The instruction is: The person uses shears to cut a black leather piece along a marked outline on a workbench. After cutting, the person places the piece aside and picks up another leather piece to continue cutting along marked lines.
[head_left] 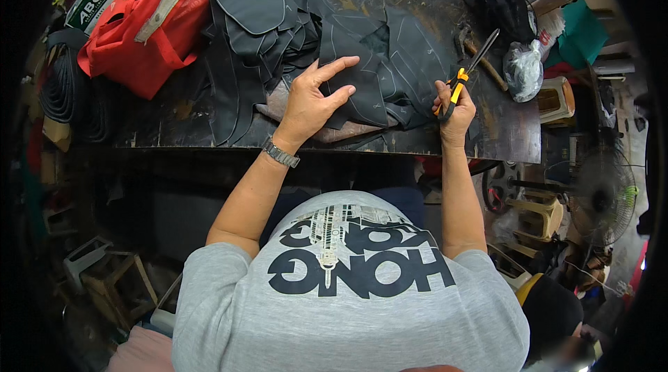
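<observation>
— What stands around the dark worn worktable (174, 122)?

— A cluttered workshop. A standing fan (604, 195) and stacked plastic stools (539, 212) sit off its right edge.

— And the left?

— Wooden crates (115, 281) on a dim floor, below its near-left corner.

Cut pieces (390, 59) lie stacked at the centre of the workbench (174, 122). Bag (149, 31) rests on the bench to their left. Left hand (313, 97) lies flat on the pieces; right hand (456, 111), to their right, grips scissors (467, 73). Hammer (480, 52) and a tied sack (522, 69) lie further right. Fan (602, 195) stands off the bench, right.
</observation>
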A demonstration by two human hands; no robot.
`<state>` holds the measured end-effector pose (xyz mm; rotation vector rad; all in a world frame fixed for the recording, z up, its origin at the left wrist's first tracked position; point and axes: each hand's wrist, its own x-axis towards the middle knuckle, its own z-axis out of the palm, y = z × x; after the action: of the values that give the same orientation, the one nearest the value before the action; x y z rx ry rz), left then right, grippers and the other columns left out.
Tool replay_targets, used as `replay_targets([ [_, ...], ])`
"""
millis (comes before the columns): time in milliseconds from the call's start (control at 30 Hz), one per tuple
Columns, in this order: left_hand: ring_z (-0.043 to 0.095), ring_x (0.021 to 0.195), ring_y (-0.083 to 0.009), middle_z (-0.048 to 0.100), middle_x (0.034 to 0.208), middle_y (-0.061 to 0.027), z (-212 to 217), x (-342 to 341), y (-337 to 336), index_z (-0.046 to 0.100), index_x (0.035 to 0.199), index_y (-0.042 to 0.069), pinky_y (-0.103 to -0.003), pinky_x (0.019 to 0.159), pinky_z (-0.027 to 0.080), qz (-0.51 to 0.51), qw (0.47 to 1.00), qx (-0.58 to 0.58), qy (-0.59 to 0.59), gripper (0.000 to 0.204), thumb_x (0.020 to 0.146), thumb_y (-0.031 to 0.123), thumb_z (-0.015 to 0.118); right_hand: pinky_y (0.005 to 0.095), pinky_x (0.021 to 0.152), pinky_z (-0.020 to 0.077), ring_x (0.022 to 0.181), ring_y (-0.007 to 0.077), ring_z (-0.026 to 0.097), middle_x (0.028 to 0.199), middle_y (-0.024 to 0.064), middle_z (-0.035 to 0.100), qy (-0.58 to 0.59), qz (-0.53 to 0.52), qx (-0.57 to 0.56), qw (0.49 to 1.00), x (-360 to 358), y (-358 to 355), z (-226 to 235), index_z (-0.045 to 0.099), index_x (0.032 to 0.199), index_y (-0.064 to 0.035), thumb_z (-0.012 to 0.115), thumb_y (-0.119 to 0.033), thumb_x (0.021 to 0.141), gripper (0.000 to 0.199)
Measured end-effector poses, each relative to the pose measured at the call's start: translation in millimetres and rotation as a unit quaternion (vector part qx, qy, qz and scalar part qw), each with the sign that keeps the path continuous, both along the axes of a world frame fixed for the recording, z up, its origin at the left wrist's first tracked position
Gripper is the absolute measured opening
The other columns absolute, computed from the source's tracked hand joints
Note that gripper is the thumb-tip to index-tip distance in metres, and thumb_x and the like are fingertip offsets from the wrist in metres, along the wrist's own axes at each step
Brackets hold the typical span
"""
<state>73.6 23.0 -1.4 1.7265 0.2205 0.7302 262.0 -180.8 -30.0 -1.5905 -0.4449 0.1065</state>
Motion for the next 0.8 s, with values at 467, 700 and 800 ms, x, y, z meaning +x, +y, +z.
replay_targets([
  [467, 0.059, 0.107, -0.0143, 0.068, 0.118, -0.0066, -12.3, 0.4, 7.5, 0.064, 0.124, 0.006, -0.027, 0.097, 0.043, -0.014, 0.999, 0.031, 0.03, 0.047, 0.078, 0.002, 0.071, 0.0197, 0.046, 0.0411, 0.048, 0.0054, 0.052, 0.06, -0.0003, 0.056, -0.001, 0.012, -0.008, 1.0, 7.5, 5.1, -2.0, 0.063, 0.083, -0.0027, 0.079, -0.025, 0.082, 0.027],
  [700, 0.059, 0.113, -0.0152, 0.066, 0.122, -0.0063, -14.8, 1.0, 2.8, 0.063, 0.126, 0.007, -0.028, 0.099, 0.043, -0.006, 0.998, 0.067, 0.017, 0.048, 0.08, 0.005, 0.072, 0.0192, 0.048, 0.0407, 0.051, 0.0047, 0.05, 0.062, -0.0008, 0.056, -0.001, 0.026, 0.002, 1.0, 4.5, 0.8, 0.2, 0.062, 0.078, -0.0037, 0.08, -0.025, 0.081, 0.028],
  [800, 0.059, 0.115, -0.0163, 0.065, 0.124, -0.0079, -13.5, 2.2, 0.8, 0.063, 0.126, 0.007, -0.028, 0.099, 0.043, 0.009, 0.997, 0.075, 0.034, 0.048, 0.079, 0.006, 0.074, 0.0192, 0.049, 0.0408, 0.052, 0.0046, 0.049, 0.062, -0.0013, 0.055, 0.007, 0.039, 0.009, 0.999, 2.6, -0.7, 1.9, 0.062, 0.078, -0.0038, 0.079, -0.024, 0.081, 0.027],
])
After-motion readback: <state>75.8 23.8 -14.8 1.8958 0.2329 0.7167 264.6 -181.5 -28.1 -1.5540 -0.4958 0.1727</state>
